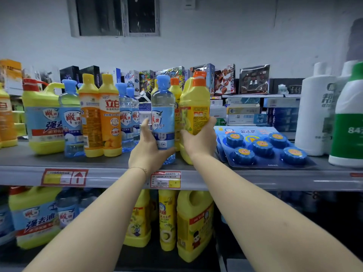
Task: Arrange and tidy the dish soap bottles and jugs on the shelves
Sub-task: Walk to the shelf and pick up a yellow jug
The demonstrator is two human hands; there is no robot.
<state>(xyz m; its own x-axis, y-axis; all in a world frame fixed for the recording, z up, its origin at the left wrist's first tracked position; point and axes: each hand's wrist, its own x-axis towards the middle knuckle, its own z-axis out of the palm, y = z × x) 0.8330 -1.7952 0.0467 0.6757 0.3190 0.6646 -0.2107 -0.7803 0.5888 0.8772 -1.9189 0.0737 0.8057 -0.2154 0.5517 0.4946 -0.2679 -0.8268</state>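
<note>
Dish soap bottle (163, 118), the clear one with a blue cap, stands upright near the front edge of the upper shelf (110, 173), about in the middle of it. The left grip (149, 150) holds it low, with the thumb curled across the front of the base and the fingers up along its left side. Just beside it on the right, and touching it or nearly so, is a yellow bottle (194, 114) with an orange cap. The right grip (198, 142) is wrapped around its lower half, thumb on the left and fingers on the right.

More yellow bottles stand close behind these two. Further left there is a gap, then other clear bottles (126, 114) of the same brand, two orange-labelled bottles (100, 114) and a big yellow jug (45, 118). On the right, flat blue blister packs (261, 146) lie near the yellow bottle.

I think the step in hand is lining up these two bottles. The next move probably calls for sliding each one to its own kind, labels to the front, without knocking the bottles behind.
</note>
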